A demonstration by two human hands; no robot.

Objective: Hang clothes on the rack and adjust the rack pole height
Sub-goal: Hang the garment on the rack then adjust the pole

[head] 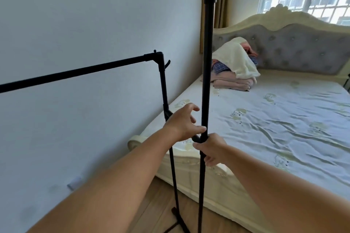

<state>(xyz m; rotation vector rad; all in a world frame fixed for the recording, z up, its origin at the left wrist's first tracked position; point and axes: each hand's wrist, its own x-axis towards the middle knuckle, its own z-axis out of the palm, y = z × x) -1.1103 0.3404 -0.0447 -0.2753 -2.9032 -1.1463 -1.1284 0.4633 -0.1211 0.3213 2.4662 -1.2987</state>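
Observation:
A black clothes rack stands between me and the bed. Its near upright pole runs from the floor up past the frame's top. My right hand is wrapped around this pole just below a black joint collar. My left hand hovers beside the collar, fingers spread, thumb tip touching the pole. A second, lower upright behind carries the horizontal rail that runs off to the left. A pile of folded clothes under a cream towel lies on the bed by the headboard.
The bed fills the right side, its footboard close to the rack's poles. A white wall stands directly behind the rack. The rack's foot rests on the wooden floor. A barred window sits above the grey tufted headboard.

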